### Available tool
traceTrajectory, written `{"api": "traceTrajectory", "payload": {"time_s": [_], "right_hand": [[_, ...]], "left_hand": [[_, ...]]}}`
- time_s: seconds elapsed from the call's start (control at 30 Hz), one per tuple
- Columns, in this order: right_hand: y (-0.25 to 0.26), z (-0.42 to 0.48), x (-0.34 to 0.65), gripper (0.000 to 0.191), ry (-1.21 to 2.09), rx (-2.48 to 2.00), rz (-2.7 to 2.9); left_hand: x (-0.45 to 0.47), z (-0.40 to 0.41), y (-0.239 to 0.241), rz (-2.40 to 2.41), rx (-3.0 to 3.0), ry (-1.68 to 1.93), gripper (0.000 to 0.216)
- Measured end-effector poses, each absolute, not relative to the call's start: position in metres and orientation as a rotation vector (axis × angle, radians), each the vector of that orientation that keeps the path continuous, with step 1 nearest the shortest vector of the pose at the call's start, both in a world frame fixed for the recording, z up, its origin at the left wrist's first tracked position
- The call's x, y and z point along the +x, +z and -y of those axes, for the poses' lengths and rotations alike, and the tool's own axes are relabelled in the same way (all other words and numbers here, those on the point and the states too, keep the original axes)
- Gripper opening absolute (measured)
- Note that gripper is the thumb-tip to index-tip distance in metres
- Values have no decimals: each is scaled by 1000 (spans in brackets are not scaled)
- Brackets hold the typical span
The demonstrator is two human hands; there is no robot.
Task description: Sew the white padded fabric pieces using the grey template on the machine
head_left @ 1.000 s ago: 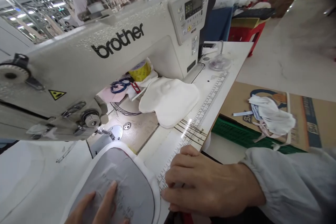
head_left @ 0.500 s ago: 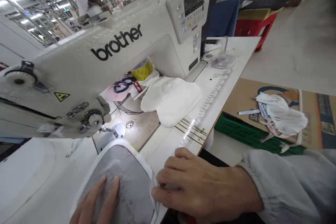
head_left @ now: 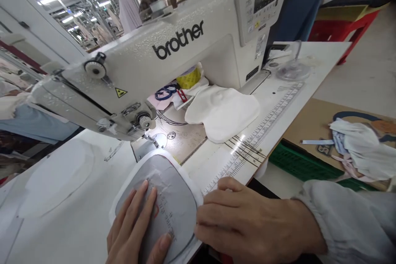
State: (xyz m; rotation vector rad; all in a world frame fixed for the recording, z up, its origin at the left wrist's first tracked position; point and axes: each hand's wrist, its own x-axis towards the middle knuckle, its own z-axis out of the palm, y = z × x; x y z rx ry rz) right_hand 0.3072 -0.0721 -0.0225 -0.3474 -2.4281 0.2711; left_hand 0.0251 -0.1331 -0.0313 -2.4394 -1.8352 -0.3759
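Note:
A grey template (head_left: 173, 185) with handwriting on it lies on a piece of white fabric (head_left: 194, 189), whose border shows around it. My left hand (head_left: 136, 222) rests on the template, fingers stretched out and thumb apart. At the right edge of the template, my right hand (head_left: 247, 222) is closed, with finger and thumb pinching the white fabric's border. Just beyond the fabric's far edge is the presser foot (head_left: 154, 142) of the sewing machine (head_left: 179, 45). The near end of the template is partly hidden by my left hand and the frame edge.
White padded pieces (head_left: 221, 111) lie under the machine arm, beside blue-handled scissors (head_left: 166, 92) and a yellow tape roll (head_left: 188, 78). A ruler strip (head_left: 262, 128) runs along the table edge. To the right, a cardboard sheet (head_left: 305, 121) with cloth scraps covers a green crate (head_left: 297, 164).
The view has swung left, so the machine appears farther right. My left hand now shows more fully on the template, thumb included. My right hand stays at the fabric's right edge.

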Motion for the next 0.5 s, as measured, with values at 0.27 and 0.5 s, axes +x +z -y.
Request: {"api": "traceTrajectory", "payload": {"time_s": [0.27,0.5], "right_hand": [[-22,74,297,38,288,-313,2450],[-33,76,303,38,258,-298,2428]], "left_hand": [[22,136,-20,1772,-2511,-221,75],[8,136,-27,1541,-2483,-122,99]]}}
